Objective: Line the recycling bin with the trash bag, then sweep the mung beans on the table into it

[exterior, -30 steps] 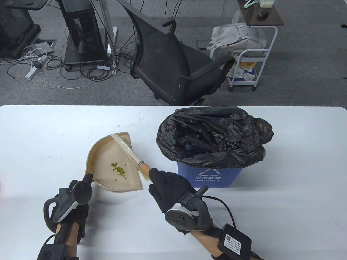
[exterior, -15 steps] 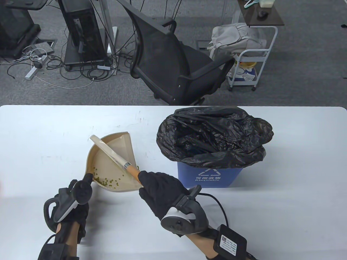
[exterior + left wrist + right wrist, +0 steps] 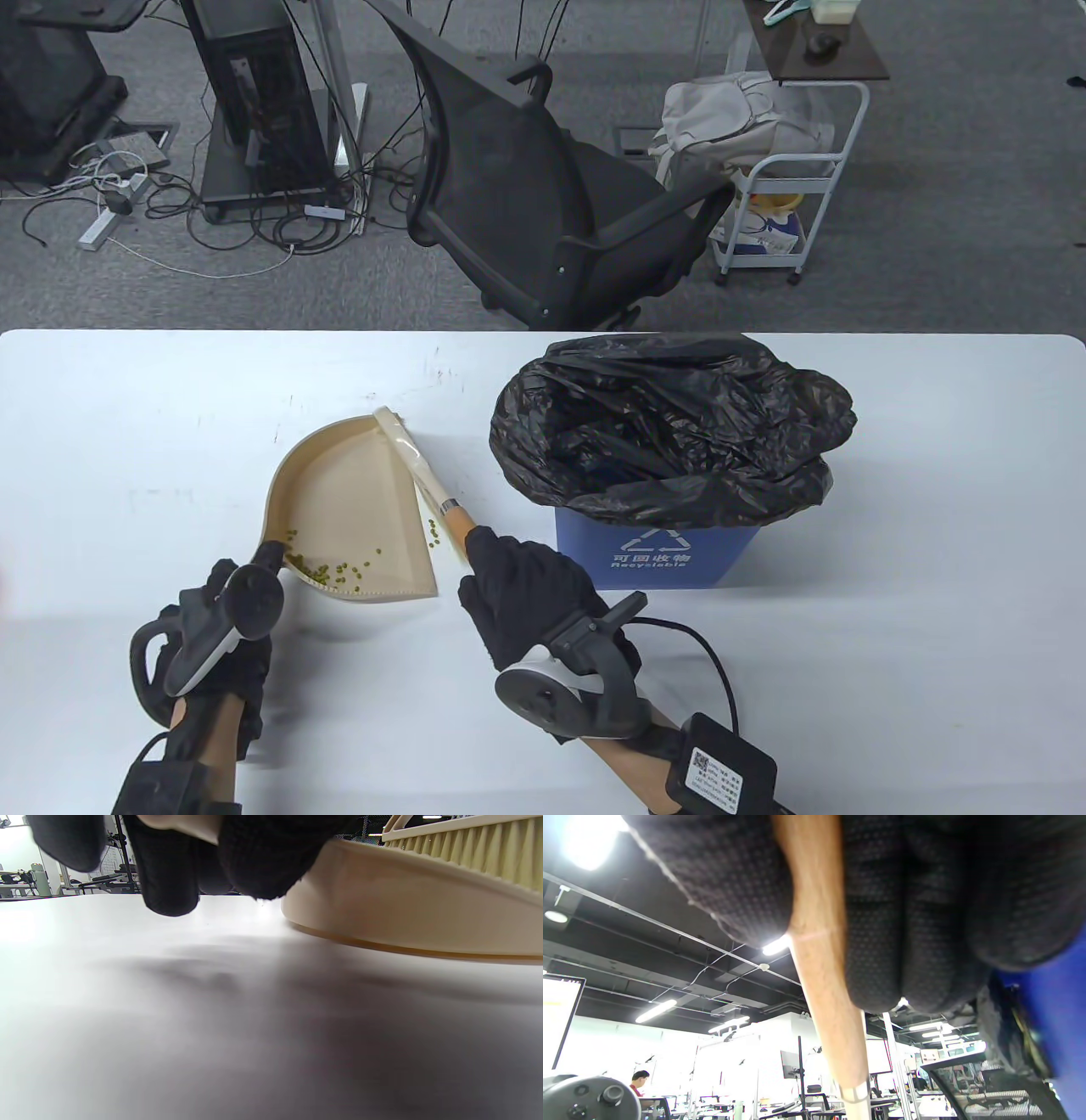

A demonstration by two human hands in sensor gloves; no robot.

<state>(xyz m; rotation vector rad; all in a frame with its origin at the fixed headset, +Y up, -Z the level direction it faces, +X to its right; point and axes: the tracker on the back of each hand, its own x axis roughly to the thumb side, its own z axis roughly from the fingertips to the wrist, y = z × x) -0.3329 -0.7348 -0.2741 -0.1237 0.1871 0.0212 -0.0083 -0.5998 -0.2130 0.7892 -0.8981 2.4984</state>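
Left hand [image 3: 222, 632] lies low near the tabletop's [image 3: 891, 611] front edge, fingers curled round a handle. Right hand [image 3: 530, 594] grips a brush handle [image 3: 458, 525], forearm angled in.

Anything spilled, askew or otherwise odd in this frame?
Yes: a few mung beans lie on the table just outside the dustpan mouth, beside the brush; the rest sit inside. Bin liner looks fine.

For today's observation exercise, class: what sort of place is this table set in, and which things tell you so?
Probably an office or lab workspace: a black office chair stands behind the white table, an equipment stand with tangled cables is on grey carpet, and a small wheeled cart sits nearby.
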